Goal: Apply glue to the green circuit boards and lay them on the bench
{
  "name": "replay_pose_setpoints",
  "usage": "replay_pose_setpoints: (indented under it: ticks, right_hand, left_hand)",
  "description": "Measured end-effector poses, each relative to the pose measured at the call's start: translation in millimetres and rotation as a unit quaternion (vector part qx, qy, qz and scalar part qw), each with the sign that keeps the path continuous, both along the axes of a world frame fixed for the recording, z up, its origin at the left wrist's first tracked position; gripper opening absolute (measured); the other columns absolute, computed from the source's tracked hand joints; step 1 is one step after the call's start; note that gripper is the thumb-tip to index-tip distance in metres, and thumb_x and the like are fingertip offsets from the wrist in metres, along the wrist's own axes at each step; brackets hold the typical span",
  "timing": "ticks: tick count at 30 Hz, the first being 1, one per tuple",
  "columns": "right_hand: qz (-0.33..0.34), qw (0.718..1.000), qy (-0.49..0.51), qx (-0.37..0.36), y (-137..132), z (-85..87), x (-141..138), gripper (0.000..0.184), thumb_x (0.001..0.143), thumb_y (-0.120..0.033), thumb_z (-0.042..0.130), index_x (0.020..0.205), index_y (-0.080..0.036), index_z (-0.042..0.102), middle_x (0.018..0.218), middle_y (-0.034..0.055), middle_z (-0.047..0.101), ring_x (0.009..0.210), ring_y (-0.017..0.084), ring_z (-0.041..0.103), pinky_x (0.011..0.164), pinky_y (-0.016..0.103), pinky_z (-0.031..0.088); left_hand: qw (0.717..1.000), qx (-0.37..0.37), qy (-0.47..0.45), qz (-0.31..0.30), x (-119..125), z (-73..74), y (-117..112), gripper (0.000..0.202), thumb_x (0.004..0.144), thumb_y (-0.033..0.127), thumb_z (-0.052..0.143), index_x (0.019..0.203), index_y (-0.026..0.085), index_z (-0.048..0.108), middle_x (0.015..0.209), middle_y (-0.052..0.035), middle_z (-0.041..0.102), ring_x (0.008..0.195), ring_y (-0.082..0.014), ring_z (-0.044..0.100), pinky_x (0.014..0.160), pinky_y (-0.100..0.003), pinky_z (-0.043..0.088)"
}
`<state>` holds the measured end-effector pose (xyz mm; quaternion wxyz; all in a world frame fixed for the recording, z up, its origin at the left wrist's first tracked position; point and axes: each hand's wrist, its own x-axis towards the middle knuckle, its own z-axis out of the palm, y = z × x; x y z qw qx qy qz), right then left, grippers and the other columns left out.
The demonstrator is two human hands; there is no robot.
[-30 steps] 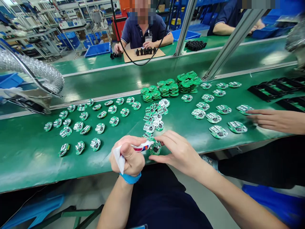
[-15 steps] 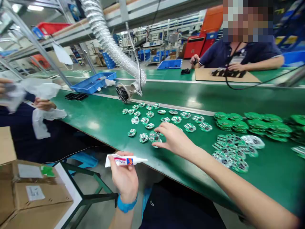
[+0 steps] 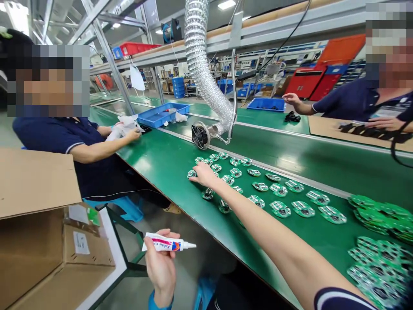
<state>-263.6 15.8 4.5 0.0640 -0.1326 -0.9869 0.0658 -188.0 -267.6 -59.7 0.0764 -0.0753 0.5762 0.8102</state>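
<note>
My left hand is wrapped around a white glue tube with red and blue print, held below the table's front edge. Its narrow nozzle points right. Stretched across the table, my right hand has thumb and fingers about the edge of a small green circuit board, at the left end of the spread-out boards. That board appears to lie on or just over the table. Several more round circuit boards lie in loose rows under and beside my right forearm, which hides some of them.
Stacked green boards and a pile of boards occupy the right. A fan on a silver duct hangs behind the rows. A blue tray, an open carton and two co-workers are nearby.
My right hand has moved left and away from me, from the near boards to the left end of the rows, where a board now shows at its fingers. The view has turned left.
</note>
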Motion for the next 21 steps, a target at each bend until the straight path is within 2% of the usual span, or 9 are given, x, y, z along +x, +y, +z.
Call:
replay_pose_setpoints:
  ticks: [2,6,8,10,12,14,17,19,21]
  right_hand:
    - [-0.003,1.000,-0.003,0.000,2.3,-3.4,-0.3,0.034,0.099,-0.044,0.075,0.118,-0.015,0.071,0.125,0.0102,0.070,0.115,0.026,0.068,0.102,0.049,0.056]
    - [0.012,0.999,0.038,-0.012,5.3,3.9,5.7,0.052,0.091,-0.047,0.084,0.120,-0.006,0.073,0.120,0.0216,0.070,0.115,0.034,0.067,0.100,0.047,0.055]
    - [0.014,0.997,0.078,-0.020,7.1,15.1,19.9,0.053,0.093,-0.045,0.083,0.126,-0.006,0.071,0.121,0.0228,0.069,0.116,0.035,0.065,0.100,0.046,0.054]
    - [0.003,0.993,0.117,-0.026,11.3,26.8,50.5,0.048,0.097,-0.043,0.079,0.130,-0.010,0.069,0.122,0.0199,0.069,0.116,0.033,0.065,0.101,0.046,0.052]
    - [-0.026,0.989,0.145,-0.026,17.3,33.3,101.3,0.039,0.100,-0.041,0.075,0.129,-0.015,0.070,0.121,0.0157,0.069,0.117,0.030,0.065,0.102,0.044,0.051]
    - [-0.063,0.980,0.187,-0.020,21.2,30.3,169.9,0.030,0.102,-0.041,0.072,0.123,-0.019,0.072,0.117,0.0120,0.071,0.114,0.027,0.066,0.101,0.041,0.051]
    - [-0.165,0.948,0.274,0.005,13.6,8.1,287.8,0.025,0.104,-0.042,0.069,0.116,-0.021,0.073,0.108,0.0087,0.074,0.105,0.025,0.069,0.095,0.040,0.054]
    - [-0.274,0.910,0.308,0.035,-1.7,-11.9,361.8,0.026,0.106,-0.045,0.064,0.114,-0.022,0.074,0.105,0.0085,0.074,0.101,0.026,0.069,0.092,0.041,0.056]
    - [-0.366,0.874,0.314,0.061,-20.6,-30.0,420.8,0.030,0.106,-0.048,0.061,0.114,-0.021,0.074,0.103,0.0103,0.074,0.097,0.028,0.070,0.088,0.045,0.057]
  left_hand:
    - [1.000,-0.014,0.007,-0.001,-1.2,3.5,8.0,0.074,0.085,0.087,0.055,0.094,0.015,0.073,0.073,-0.0106,0.075,0.046,-0.0141,0.048,0.044,-0.027,0.039]
    - [0.999,-0.014,0.028,-0.019,-2.0,15.8,28.4,0.074,0.087,0.085,0.055,0.096,0.014,0.072,0.069,-0.0082,0.073,0.042,-0.0114,0.043,0.041,-0.025,0.035]
    - [0.999,-0.011,0.036,-0.034,-2.3,22.4,37.2,0.074,0.087,0.085,0.054,0.093,0.013,0.071,0.066,-0.0077,0.072,0.040,-0.0103,0.042,0.041,-0.024,0.035]
    - [0.998,-0.006,0.032,-0.055,-1.6,28.3,44.1,0.073,0.088,0.085,0.054,0.091,0.013,0.070,0.063,-0.0070,0.071,0.039,-0.0092,0.040,0.041,-0.023,0.034]
    - [0.996,0.011,0.018,-0.085,0.7,33.2,50.4,0.072,0.086,0.085,0.056,0.089,0.014,0.068,0.060,-0.0056,0.069,0.039,-0.0091,0.040,0.041,-0.022,0.034]
    - [0.992,0.033,0.000,-0.122,4.3,36.2,59.3,0.071,0.082,0.086,0.059,0.087,0.016,0.067,0.058,-0.0038,0.067,0.040,-0.0096,0.043,0.042,-0.021,0.036]
    - [0.981,0.060,-0.007,-0.182,12.1,37.0,81.9,0.072,0.074,0.088,0.068,0.082,0.016,0.066,0.056,-0.0014,0.064,0.043,-0.0090,0.043,0.043,-0.021,0.037]
    - [0.975,0.060,-0.002,-0.215,22.4,37.3,100.3,0.063,0.069,0.074,0.083,0.082,0.015,0.068,0.060,-0.0018,0.067,0.045,-0.0082,0.044,0.044,-0.020,0.037]
    - [0.965,0.055,0.001,-0.257,38.2,40.1,116.7,0.055,0.064,0.059,0.093,0.083,0.014,0.070,0.066,-0.0029,0.070,0.049,-0.0083,0.048,0.045,-0.019,0.038]
